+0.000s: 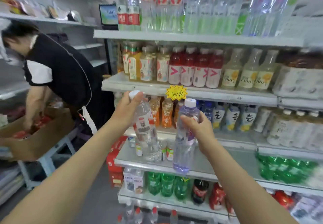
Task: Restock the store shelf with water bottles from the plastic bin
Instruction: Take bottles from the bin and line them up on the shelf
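My left hand (128, 109) grips the neck of a clear water bottle (146, 133) with a white cap and a red-and-white label; the bottle tilts, its base low over the grey shelf (227, 161). In my right hand (199, 127) is a second, purple-tinted water bottle (183, 150) with a white cap, held upright by its upper body, base just above the shelf's front edge. Both bottles hang in front of the shelf's bare left part. A few small bottles (167, 149) stand at the back of that shelf. The plastic bin is not in view.
Drink shelves fill the rack above and below: juice and red drinks (194, 70), water (164, 7), green bottles (165, 183). A person in a black top (57, 70) bends over a cardboard box (35, 136) at the left. Red-capped bottles (146, 214) stand at the bottom.
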A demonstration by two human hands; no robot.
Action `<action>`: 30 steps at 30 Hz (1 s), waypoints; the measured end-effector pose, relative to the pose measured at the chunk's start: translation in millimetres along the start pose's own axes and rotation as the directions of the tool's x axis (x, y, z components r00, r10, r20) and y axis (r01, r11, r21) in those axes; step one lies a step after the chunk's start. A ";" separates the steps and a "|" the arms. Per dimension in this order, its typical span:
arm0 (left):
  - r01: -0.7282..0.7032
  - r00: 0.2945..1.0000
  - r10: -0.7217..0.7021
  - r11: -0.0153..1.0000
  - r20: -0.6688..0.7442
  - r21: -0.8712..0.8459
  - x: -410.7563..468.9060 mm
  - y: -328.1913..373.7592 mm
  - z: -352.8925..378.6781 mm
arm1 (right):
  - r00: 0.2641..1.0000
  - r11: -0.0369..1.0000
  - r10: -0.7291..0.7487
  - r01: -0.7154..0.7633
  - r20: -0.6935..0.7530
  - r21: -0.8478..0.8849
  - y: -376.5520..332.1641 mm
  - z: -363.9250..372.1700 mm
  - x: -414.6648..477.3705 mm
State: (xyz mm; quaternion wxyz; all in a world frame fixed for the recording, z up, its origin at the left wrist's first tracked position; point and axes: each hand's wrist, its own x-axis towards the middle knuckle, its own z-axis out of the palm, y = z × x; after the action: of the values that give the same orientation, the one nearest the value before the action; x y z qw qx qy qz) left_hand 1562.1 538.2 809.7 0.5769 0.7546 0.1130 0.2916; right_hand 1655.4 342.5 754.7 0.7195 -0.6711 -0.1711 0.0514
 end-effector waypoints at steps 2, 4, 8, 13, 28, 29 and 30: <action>-0.058 0.998 0.057 0.998 -0.028 -0.040 4.7 34.5 -4.5 | 0.999 0.998 -0.052 0.052 0.009 0.023 -37.6 4.7 -2.2; -0.117 0.991 0.114 0.992 -0.069 -0.050 9.3 64.4 -10.6 | 0.995 0.994 -0.103 0.104 -0.015 0.030 -71.0 8.4 -4.0; -0.194 0.979 0.188 0.978 -0.080 -0.075 17.2 105.8 -24.4 | 0.975 0.979 -0.198 0.202 -0.101 0.030 -122.4 17.9 -9.0; -0.224 0.974 0.227 0.966 0.002 -0.132 22.2 143.8 -38.2 | 0.956 0.967 -0.254 0.250 -0.144 -0.042 -164.4 26.8 -26.2; -0.416 0.901 0.429 0.894 0.055 -0.165 31.2 219.5 -42.9 | 0.851 0.893 -0.434 0.361 -0.297 -0.269 -235.1 26.3 -45.3; -0.427 0.897 0.438 0.893 0.053 -0.145 34.7 223.9 -40.0 | 0.842 0.894 -0.436 0.364 -0.318 -0.261 -239.9 24.4 -43.5; -0.452 0.886 0.460 0.884 0.052 -0.123 38.7 227.8 -35.8 | 0.836 0.898 -0.431 0.360 -0.338 -0.253 -244.4 20.7 -40.7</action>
State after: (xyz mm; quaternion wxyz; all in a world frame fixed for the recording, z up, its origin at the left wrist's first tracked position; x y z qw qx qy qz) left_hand 1535.1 516.4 1040.9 0.5360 0.7388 -0.1066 0.3944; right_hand 1572.7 326.8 988.6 0.6703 -0.6796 -0.1654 -0.2478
